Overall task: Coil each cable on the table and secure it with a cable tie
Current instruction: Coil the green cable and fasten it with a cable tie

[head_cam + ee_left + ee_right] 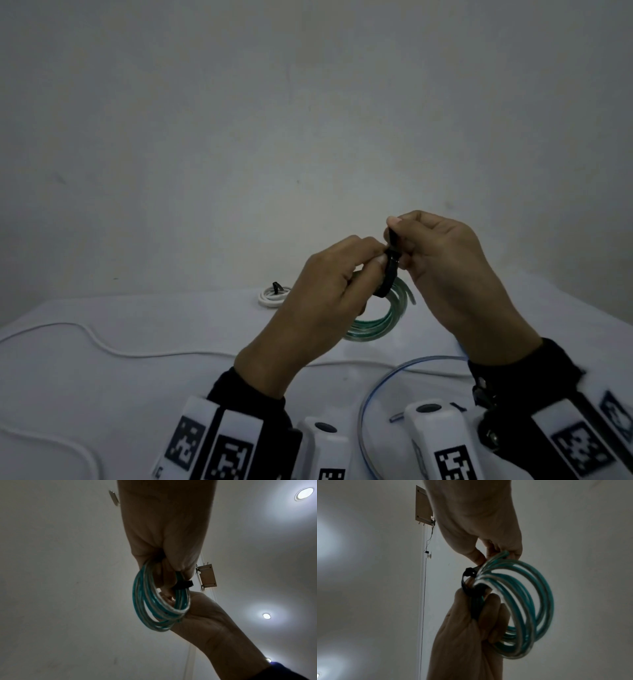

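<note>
Green cable (383,322), coiled, held above worktop centre; black cable tie (390,263) looped around its top strands.

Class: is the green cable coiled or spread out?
Coiled: the green cable hangs in stacked loops, a black tie wrapped round them between both hands.
</note>
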